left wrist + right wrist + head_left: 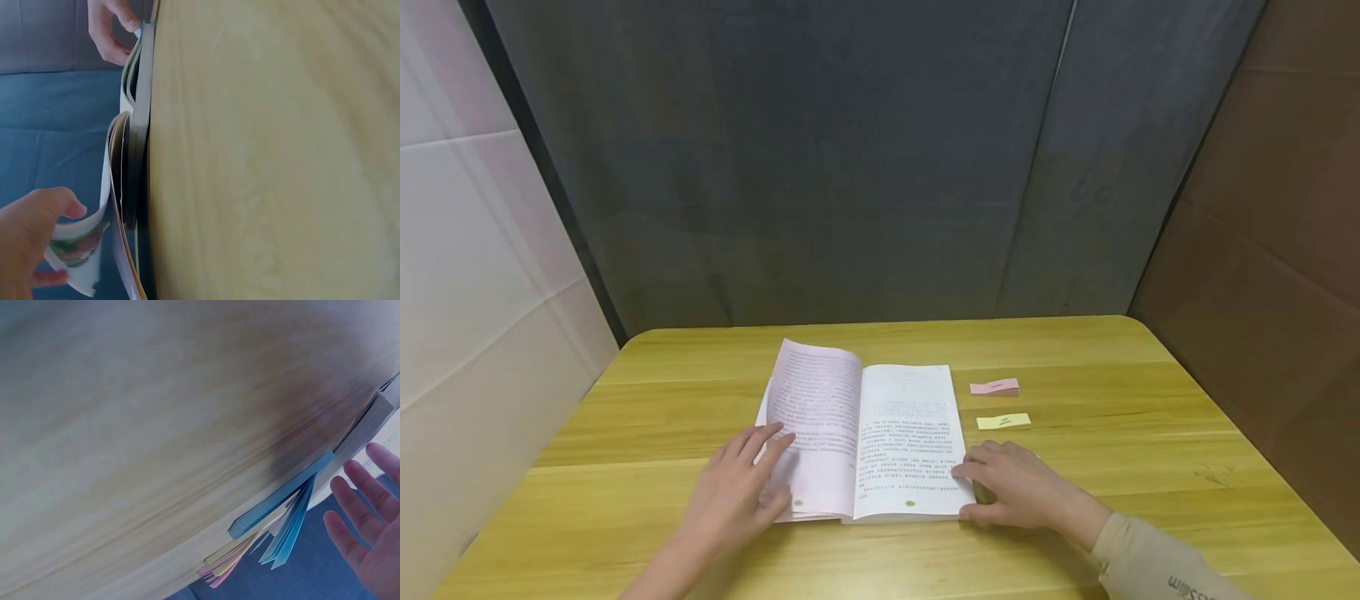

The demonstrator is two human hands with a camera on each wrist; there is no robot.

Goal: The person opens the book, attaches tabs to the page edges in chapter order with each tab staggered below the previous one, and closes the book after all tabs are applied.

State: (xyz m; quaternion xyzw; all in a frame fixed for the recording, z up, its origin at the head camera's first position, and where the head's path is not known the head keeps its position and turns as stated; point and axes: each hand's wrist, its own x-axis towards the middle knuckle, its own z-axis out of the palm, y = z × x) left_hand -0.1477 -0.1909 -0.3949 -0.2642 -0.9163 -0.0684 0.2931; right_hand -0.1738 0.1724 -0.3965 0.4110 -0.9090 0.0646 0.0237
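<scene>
An open book lies on the table, its pinkish left page lifted and curved. My left hand is at that side's lower outer corner. In the left wrist view, a curled page with a coloured picture sits between the thumb and fingers of my left hand. My right hand touches the book's lower right edge. Its fingers are spread and fairly straight in the right wrist view. Near them stands a blue pad of paper strips, which the right hand hides in the head view.
A pink strip pad and a yellow strip pad lie right of the book, each with a dark mark. The wooden table has a dark cloth behind it, a white sheet at left and a brown one at right.
</scene>
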